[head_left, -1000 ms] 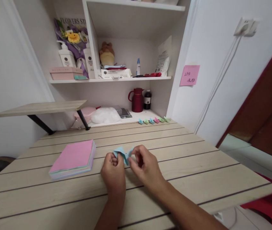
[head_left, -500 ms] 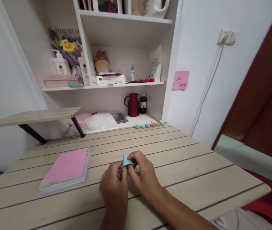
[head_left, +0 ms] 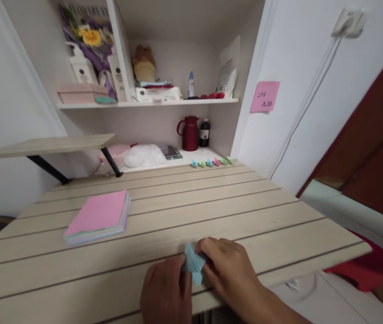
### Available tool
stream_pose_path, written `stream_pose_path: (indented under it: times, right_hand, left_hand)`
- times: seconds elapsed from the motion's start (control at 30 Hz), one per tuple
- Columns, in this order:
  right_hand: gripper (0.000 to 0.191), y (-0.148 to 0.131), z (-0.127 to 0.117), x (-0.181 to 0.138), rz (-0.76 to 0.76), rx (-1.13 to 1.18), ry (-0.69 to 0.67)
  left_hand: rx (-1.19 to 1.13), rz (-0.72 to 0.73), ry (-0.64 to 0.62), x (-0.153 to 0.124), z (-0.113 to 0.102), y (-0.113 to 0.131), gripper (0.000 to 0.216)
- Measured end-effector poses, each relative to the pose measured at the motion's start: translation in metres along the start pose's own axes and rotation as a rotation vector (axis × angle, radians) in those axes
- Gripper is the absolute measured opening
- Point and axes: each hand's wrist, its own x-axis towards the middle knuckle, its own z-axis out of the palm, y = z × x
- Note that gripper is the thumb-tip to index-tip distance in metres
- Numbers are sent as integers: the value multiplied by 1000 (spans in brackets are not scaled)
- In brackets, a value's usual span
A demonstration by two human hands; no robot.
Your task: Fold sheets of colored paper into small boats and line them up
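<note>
A small folded piece of light blue paper (head_left: 192,264) is pinched between both my hands low over the near edge of the wooden table (head_left: 211,211). My left hand (head_left: 166,292) grips its left side with curled fingers. My right hand (head_left: 228,270) closes on its right side. A stack of coloured paper squares (head_left: 99,216) with a pink sheet on top lies on the table to the left. A row of several small folded paper pieces (head_left: 211,162) in blue, green and pink stands at the table's far edge.
Behind the table is a white shelf unit with a dark red jug (head_left: 190,133), a dark bottle (head_left: 204,132), a white plastic bag (head_left: 144,155) and boxes. A raised wooden board (head_left: 46,146) juts out at the left. A pink note (head_left: 264,96) sticks to the right wall.
Both hands have drawn back toward the near table edge with the blue paper. The paper went from spread open between the hands to folded small and tight.
</note>
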Motion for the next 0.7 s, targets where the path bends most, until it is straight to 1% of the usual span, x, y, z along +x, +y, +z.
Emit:
stream_pose_path:
  times: [0.07,0.13,0.2,0.3,0.47,0.6,0.7]
  right_hand:
    - [19,4,2,-16,20,-96,-22]
    - [18,9,6,-26,37,-141,-19]
    - [15,13,6,-32,28,-154,1]
    - [12,15,0,-35,-8,-130,18]
    - [16,14,-15,-41,-33,-37,-14]
    - [21,17,-18,-48,-61,-28,7]
    - [24,20,-20,-52,-72,-45,-9]
  left_hand:
    - [54,143,-92,-6,-3,3,20]
    - [113,164,-176,-6,-4,5,18]
    - [135,157,-224,-4,-4,6,18]
    - [125,226,-254,-2,-5,3,23]
    - [152,403,-307,-6,-7,-6,28]
    - [194,432,-303,-14,-9,-12,40]
    - [243,472,-370,-14,-17,-18,39]
